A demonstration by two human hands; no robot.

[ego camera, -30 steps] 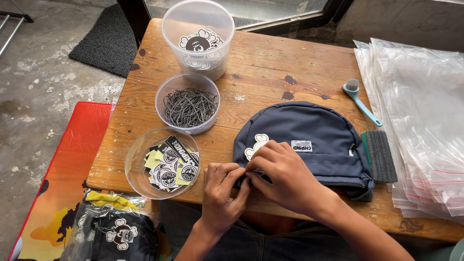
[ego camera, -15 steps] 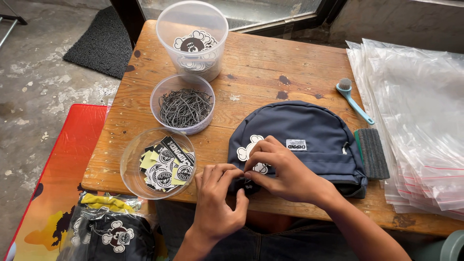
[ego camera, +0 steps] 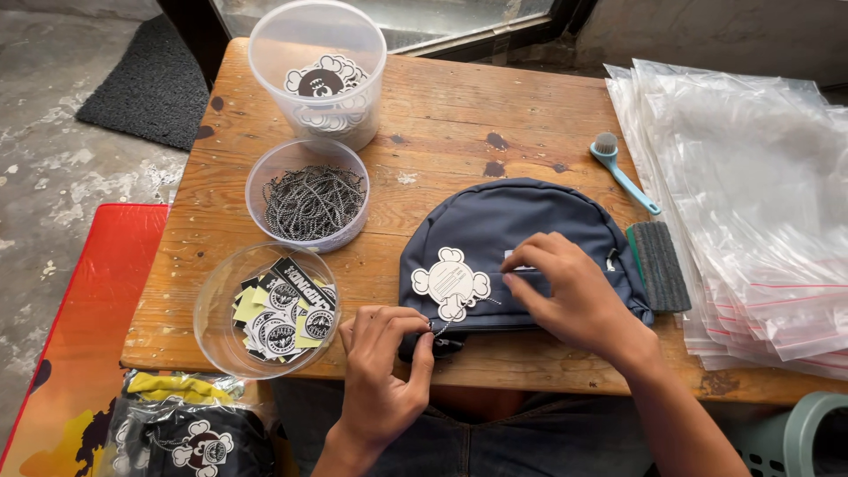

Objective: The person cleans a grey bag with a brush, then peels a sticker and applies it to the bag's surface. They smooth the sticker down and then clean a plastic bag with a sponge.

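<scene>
— Backpack [ego camera: 530,225], dark navy, lies flat near the front edge of the desk [ego camera: 442,132], a bit right of the middle. Where are your hands on it?

— My right hand [ego camera: 570,291] rests on the front of it, fingers bent and pressed down on the fabric. My left hand [ego camera: 384,362] is at the front edge of the desk, thumb and fingertips pinched together on a thin ball chain [ego camera: 446,325] at the bag's lower left corner.

— And that pale thing?

— A white flower-shaped tag [ego camera: 450,283] lies on the bag's left part, between my two hands. The chain runs from it down to my left fingers.

— What stands along the left side of the desk?

— Three clear tubs in a row. At the front left corner, a round bowl [ego camera: 216,309] holds black, white and yellow printed cards. Behind it, a smaller tub [ego camera: 265,172] holds a tangle of grey ball chains. At the back left, a tall tub [ego camera: 353,35] holds more white flower-shaped tags.

— The right side?

— A stack of clear zip bags [ego camera: 751,194] covers the right edge. Just beside the backpack's right end lies a dark grey felt block [ego camera: 662,265], and behind it a light blue small brush [ego camera: 623,172].

— Below the desk?

— A packed bag [ego camera: 185,428] with black and yellow contents lies under the front left corner, beside a red mat [ego camera: 79,336].
</scene>
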